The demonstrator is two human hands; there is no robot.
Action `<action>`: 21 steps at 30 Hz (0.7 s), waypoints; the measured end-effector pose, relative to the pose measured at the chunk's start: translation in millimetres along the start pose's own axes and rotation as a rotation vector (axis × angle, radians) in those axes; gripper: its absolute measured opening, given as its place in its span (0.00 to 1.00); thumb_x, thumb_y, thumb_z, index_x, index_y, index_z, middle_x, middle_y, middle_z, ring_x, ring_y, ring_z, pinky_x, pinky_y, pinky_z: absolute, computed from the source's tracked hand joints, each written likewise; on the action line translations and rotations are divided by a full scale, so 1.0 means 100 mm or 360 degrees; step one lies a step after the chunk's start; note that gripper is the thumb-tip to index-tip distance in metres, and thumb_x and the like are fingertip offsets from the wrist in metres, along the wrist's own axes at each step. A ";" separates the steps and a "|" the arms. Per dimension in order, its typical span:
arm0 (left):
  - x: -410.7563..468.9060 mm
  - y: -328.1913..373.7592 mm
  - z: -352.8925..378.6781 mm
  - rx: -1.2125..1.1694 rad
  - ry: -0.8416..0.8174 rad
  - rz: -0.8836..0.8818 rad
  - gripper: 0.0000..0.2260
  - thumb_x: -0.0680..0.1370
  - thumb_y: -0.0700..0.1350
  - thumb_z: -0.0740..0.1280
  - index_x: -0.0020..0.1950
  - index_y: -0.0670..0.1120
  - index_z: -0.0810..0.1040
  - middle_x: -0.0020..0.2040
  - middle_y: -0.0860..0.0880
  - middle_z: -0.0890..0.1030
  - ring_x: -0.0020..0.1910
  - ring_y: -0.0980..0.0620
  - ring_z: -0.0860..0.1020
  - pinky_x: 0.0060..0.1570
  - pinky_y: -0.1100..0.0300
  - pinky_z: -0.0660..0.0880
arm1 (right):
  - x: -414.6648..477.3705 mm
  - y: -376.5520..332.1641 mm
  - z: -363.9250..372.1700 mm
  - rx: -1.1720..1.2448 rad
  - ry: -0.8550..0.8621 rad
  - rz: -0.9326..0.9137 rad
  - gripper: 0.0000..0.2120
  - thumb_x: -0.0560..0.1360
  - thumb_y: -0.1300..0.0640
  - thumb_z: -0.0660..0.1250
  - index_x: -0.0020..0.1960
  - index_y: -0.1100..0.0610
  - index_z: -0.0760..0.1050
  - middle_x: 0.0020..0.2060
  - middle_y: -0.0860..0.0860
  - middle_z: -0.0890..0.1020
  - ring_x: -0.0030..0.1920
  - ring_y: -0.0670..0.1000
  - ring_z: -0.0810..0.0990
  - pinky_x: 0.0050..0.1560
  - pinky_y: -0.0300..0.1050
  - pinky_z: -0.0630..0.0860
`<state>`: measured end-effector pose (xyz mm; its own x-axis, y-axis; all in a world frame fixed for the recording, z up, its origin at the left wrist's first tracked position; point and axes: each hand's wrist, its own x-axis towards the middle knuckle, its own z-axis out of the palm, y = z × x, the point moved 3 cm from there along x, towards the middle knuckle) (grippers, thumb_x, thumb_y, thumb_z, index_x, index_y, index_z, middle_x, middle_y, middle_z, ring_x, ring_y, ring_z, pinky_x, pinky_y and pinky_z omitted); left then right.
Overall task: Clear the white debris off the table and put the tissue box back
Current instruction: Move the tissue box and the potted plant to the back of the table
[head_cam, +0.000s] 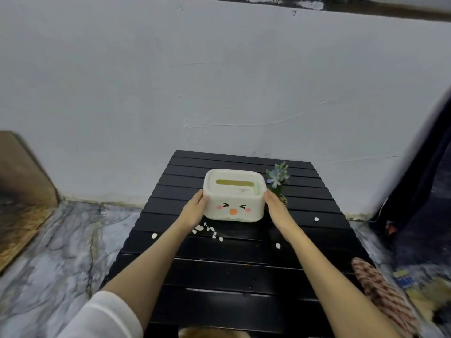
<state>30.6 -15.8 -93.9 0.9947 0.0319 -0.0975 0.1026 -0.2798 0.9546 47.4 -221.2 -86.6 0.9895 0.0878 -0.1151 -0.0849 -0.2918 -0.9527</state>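
Your left hand [195, 208] and right hand [273, 202] both press flat against the short ends of the tissue box [234, 195], fingers closed onto its sides, box clamped between them. The box is white with rounded corners, a cartoon face on the near wall and a slot on top; no tissue sticks out. It sits toward 12 o'clock on the black slatted bench [244, 264]; can't tell if it is lifted or resting on the slats.

White debris [208, 230] lies in a small cluster just off the box's near-left corner, around 7 o'clock from it, close to your left wrist. Single bits: one [154, 235] farther out at 8 o'clock, one [278, 245] at 5 o'clock beside your right forearm, one [316, 219] at 4 o'clock, well apart.

A small potted plant [277, 181] with bluish flowers stands just beside the box at 3 o'clock, partly behind your right hand. A checked cloth [380, 293] hangs over the bench's near-right edge. White sleeve [102, 315] on your left upper arm. Marbled floor [48, 264] either side.
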 end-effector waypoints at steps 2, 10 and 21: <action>0.03 0.01 -0.05 -0.0018 0.0032 0.0007 0.17 0.78 0.46 0.51 0.65 0.49 0.68 0.61 0.49 0.74 0.59 0.52 0.69 0.59 0.58 0.64 | 0.00 -0.07 0.02 0.0011 -0.0008 -0.0013 0.18 0.81 0.51 0.47 0.68 0.51 0.65 0.58 0.46 0.72 0.58 0.45 0.70 0.57 0.38 0.66; 0.32 0.24 -0.45 -0.0072 0.0173 0.0127 0.16 0.77 0.45 0.53 0.63 0.49 0.70 0.56 0.53 0.73 0.58 0.53 0.70 0.55 0.59 0.63 | 0.34 -0.39 0.27 0.0109 -0.0053 -0.0073 0.18 0.80 0.50 0.48 0.67 0.53 0.65 0.55 0.44 0.72 0.53 0.41 0.72 0.48 0.35 0.66; 1.44 0.04 -0.90 -0.0020 0.0292 0.0151 0.17 0.79 0.47 0.49 0.66 0.49 0.68 0.59 0.52 0.72 0.57 0.51 0.70 0.46 0.64 0.69 | 1.52 -0.59 0.70 0.0068 -0.0055 -0.0077 0.20 0.79 0.50 0.48 0.66 0.55 0.67 0.55 0.48 0.73 0.57 0.49 0.72 0.56 0.44 0.68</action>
<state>174.4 74.2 -79.0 0.9826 0.1803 0.0446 0.0073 -0.2778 0.9606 194.4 -124.3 -67.3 0.9880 0.1338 -0.0774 -0.0425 -0.2458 -0.9684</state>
